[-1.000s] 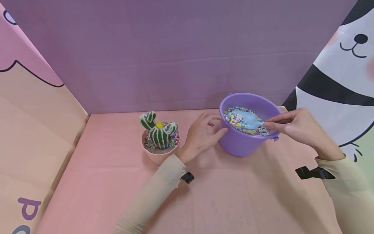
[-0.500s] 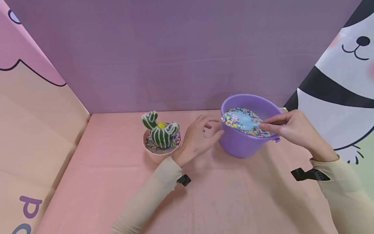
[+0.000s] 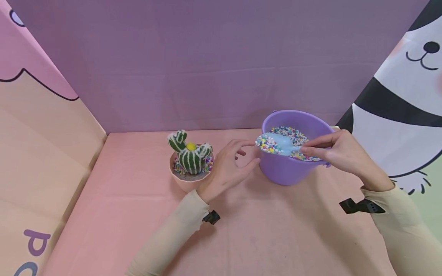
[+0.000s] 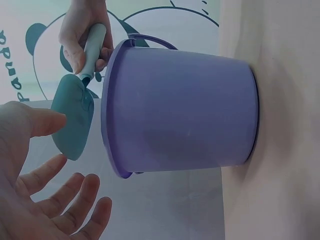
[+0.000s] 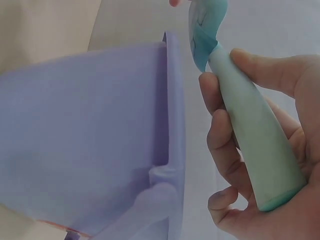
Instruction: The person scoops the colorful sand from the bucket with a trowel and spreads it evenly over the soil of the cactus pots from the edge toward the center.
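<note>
A light-blue toy shovel (image 3: 284, 142) heaped with colourful pebbles (image 3: 267, 144) hangs over the left rim of a purple bucket (image 3: 286, 172). My right hand (image 3: 340, 151) grips its pale handle (image 5: 255, 130), fingers curled around it in the right wrist view. More pebbles lie inside the bucket. My left hand (image 3: 228, 165) is open, fingers spread, with its fingertips close to the shovel's tip and nothing held. In the left wrist view the shovel's blade (image 4: 74, 117) shows from below, beside my left thumb. A potted cactus (image 3: 191, 159) stands left of my left hand.
The cactus's pinkish pot (image 3: 186, 186) holds pebbles and a patch of grey surface. Bucket and pot stand on a pink tabletop (image 3: 255, 230). A purple wall (image 3: 221, 69) rises behind, with printed panels at both sides, a panda (image 3: 414, 84) on the right one.
My right hand has lifted the shovel with its pebbles from inside the bucket and moved it left over the rim. My left hand has drawn slightly left, away from the bucket.
</note>
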The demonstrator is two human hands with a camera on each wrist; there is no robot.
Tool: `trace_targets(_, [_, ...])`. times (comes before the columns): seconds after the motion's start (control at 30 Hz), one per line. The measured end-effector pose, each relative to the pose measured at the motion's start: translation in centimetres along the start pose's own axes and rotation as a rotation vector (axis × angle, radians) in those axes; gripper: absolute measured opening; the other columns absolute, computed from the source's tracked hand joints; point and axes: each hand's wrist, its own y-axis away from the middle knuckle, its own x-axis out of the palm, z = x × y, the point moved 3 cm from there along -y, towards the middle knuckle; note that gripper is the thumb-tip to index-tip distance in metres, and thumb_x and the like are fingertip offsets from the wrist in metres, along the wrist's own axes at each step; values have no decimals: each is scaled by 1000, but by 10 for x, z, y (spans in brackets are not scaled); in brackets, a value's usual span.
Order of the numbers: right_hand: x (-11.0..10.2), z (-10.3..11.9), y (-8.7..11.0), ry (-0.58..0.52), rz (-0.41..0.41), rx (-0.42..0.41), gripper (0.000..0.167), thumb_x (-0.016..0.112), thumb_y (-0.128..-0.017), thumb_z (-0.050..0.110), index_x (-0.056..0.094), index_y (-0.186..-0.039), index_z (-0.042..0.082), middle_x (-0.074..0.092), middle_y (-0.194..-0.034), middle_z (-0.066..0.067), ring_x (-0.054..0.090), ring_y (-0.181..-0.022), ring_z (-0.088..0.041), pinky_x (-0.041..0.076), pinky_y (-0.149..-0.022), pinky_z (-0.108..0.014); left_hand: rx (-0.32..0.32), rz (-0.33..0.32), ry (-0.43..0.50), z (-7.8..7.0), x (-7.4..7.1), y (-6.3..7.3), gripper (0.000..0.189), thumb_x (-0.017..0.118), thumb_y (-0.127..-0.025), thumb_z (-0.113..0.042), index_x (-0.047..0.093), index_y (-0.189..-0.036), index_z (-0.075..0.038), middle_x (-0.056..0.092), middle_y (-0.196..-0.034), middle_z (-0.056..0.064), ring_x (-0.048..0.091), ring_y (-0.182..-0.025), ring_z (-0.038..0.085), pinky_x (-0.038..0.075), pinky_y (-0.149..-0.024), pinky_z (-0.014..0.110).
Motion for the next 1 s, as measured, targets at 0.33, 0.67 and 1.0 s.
trace_targets(0.33, [5, 3, -1, -17, 7, -25, 25, 86, -91, 34, 86, -110, 16, 81, -90, 20, 72, -77, -3, 55, -59, -24, 26, -15, -10, 2, -8, 9, 42, 81, -93, -27, 70, -133, -18, 70, -132, -1, 72, -105, 19, 61, -92, 39])
trace_targets(0.67, [15, 12, 0, -13, -28, -75, 22, 90, -87, 33, 88, -102, 17, 84, -95, 4, 71, -88, 10, 53, -75, -9, -11, -14, 44, 5, -17, 23, 42, 80, -94, -29, 70, -133, -19, 69, -134, -1, 71, -104, 18, 62, -88, 38])
trace_targets(1.0, [24, 22, 5, 15, 11, -75, 20, 86, -90, 39, 88, -104, 24, 84, -103, 5, 68, -93, 10, 52, -76, -12, -30, -43, 47, 11, -31, 44, 39, 82, -92, -27, 71, -129, -20, 70, -130, -4, 70, -103, 14, 63, -83, 40])
